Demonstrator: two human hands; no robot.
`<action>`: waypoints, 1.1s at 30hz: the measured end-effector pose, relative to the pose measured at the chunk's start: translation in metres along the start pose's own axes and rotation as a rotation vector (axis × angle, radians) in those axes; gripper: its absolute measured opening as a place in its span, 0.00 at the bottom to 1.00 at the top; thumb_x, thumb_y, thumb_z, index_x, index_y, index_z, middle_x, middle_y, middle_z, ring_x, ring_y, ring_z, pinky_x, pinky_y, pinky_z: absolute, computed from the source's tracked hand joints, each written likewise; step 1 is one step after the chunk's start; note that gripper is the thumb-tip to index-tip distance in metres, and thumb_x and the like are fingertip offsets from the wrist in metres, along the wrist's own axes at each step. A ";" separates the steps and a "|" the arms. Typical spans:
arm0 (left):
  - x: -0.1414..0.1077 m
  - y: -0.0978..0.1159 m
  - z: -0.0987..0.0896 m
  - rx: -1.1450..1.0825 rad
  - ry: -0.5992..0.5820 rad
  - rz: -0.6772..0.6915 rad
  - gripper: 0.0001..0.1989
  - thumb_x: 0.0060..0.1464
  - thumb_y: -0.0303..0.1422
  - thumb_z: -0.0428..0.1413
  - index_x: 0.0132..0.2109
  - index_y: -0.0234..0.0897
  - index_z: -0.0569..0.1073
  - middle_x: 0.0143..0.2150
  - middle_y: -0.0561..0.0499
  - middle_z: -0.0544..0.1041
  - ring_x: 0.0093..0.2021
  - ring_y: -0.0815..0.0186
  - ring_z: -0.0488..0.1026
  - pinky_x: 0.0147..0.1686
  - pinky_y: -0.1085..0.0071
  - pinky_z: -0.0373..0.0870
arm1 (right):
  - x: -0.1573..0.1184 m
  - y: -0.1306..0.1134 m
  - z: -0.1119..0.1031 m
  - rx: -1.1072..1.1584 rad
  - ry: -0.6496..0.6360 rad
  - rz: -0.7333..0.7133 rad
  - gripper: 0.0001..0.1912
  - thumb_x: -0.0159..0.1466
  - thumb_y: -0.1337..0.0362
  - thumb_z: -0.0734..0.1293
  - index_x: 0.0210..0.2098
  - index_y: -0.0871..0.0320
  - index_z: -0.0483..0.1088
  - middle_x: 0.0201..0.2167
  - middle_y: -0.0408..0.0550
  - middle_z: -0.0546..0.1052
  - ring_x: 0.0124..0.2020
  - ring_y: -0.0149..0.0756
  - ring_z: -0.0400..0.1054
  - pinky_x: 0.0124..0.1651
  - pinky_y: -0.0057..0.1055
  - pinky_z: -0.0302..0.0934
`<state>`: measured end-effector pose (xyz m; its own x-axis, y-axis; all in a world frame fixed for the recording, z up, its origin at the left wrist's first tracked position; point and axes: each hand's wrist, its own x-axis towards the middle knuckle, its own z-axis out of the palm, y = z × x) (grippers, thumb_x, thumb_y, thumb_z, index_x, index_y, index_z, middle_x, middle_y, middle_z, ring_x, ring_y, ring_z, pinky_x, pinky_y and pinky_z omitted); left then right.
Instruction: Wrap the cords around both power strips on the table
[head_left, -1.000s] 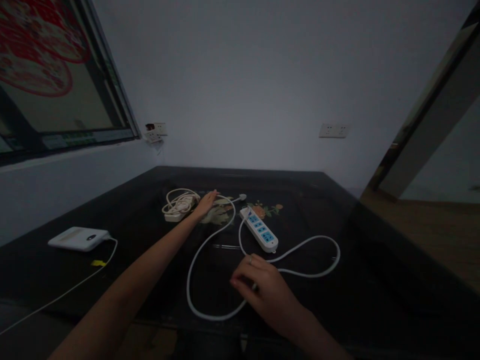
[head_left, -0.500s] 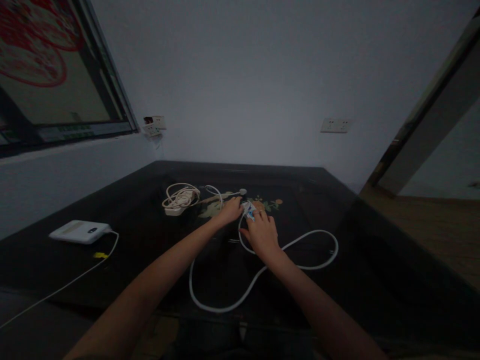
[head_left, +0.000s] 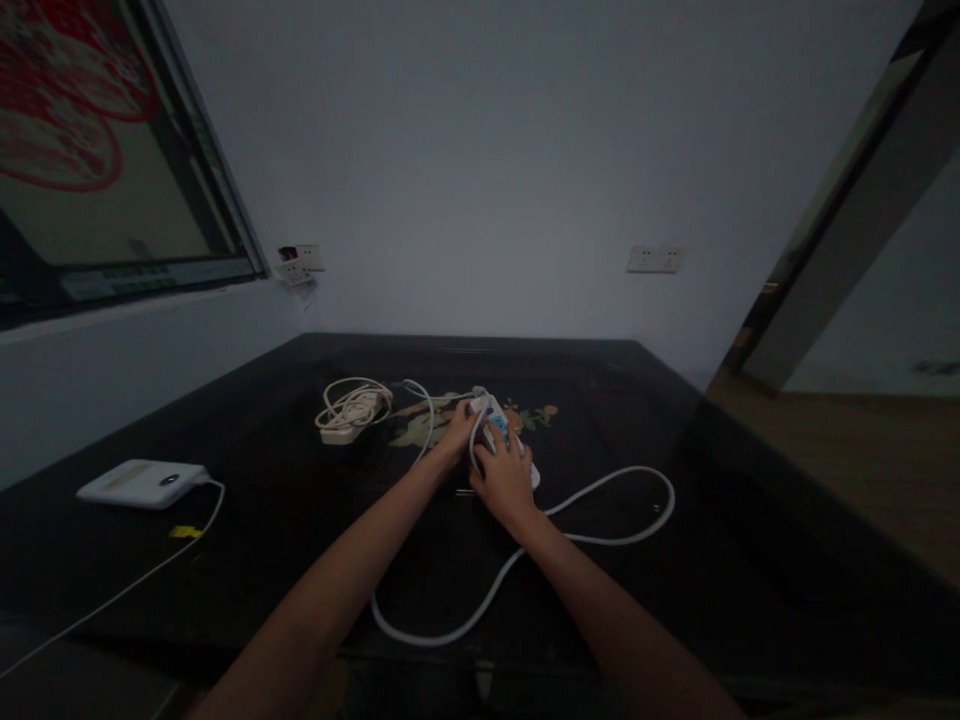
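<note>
A white power strip (head_left: 493, 410) with a blue label lies tilted between my hands, above the dark tabletop. My left hand (head_left: 456, 432) closes round its far left end. Across its near part, my right hand (head_left: 505, 482) grips with the fingers bent over the top, hiding much of the strip. The strip's thick white cord (head_left: 420, 640) bends past my left fingers and loops over the table under my right forearm. Just beyond my left fingertips lies a pale plug (head_left: 479, 391), partly hidden.
A second power strip (head_left: 341, 435) lies to the left with its beige cord (head_left: 360, 388) coiled on it. A white box-shaped device (head_left: 142, 484) with a thin cable sits further left beside a yellow scrap (head_left: 185, 532). Wall sockets (head_left: 654, 259) are behind the dark table (head_left: 720, 560).
The power strip has turned and come up, showing more of its length. My right hand has shifted down along it, and my left hand has moved slightly left. The view has tilted a little.
</note>
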<state>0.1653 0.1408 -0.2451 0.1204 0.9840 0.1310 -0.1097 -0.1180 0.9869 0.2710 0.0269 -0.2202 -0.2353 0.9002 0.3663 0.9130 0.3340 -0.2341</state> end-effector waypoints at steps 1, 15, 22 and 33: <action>-0.005 0.005 0.003 -0.041 -0.008 0.004 0.26 0.55 0.40 0.56 0.58 0.40 0.60 0.47 0.45 0.74 0.42 0.62 0.75 0.40 0.67 0.72 | 0.001 0.000 -0.003 0.045 0.022 -0.009 0.17 0.60 0.65 0.64 0.49 0.53 0.69 0.66 0.52 0.54 0.67 0.56 0.40 0.57 0.56 0.48; -0.054 0.140 0.002 -0.384 -0.262 0.252 0.26 0.53 0.40 0.59 0.57 0.44 0.59 0.45 0.45 0.76 0.43 0.58 0.76 0.42 0.59 0.74 | -0.011 0.022 -0.158 1.254 0.231 0.139 0.19 0.63 0.55 0.63 0.50 0.56 0.64 0.19 0.35 0.63 0.14 0.23 0.53 0.15 0.19 0.46; -0.094 0.173 -0.006 -0.219 -0.312 0.295 0.24 0.55 0.44 0.55 0.55 0.45 0.58 0.44 0.44 0.74 0.36 0.59 0.77 0.33 0.62 0.75 | -0.017 0.018 -0.210 1.140 0.034 0.093 0.29 0.61 0.47 0.62 0.55 0.59 0.62 0.15 0.35 0.65 0.11 0.22 0.47 0.13 0.20 0.38; -0.092 0.177 -0.001 -0.288 -0.060 0.267 0.27 0.52 0.46 0.58 0.55 0.47 0.59 0.39 0.49 0.74 0.32 0.64 0.75 0.29 0.70 0.72 | -0.029 -0.004 -0.199 0.636 0.483 -0.028 0.15 0.64 0.54 0.61 0.37 0.57 0.74 0.15 0.39 0.64 0.15 0.27 0.59 0.16 0.22 0.51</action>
<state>0.1333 0.0298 -0.0823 0.1066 0.9131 0.3935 -0.4163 -0.3184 0.8517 0.3409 -0.0563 -0.0510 0.0479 0.7175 0.6949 0.5101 0.5806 -0.6346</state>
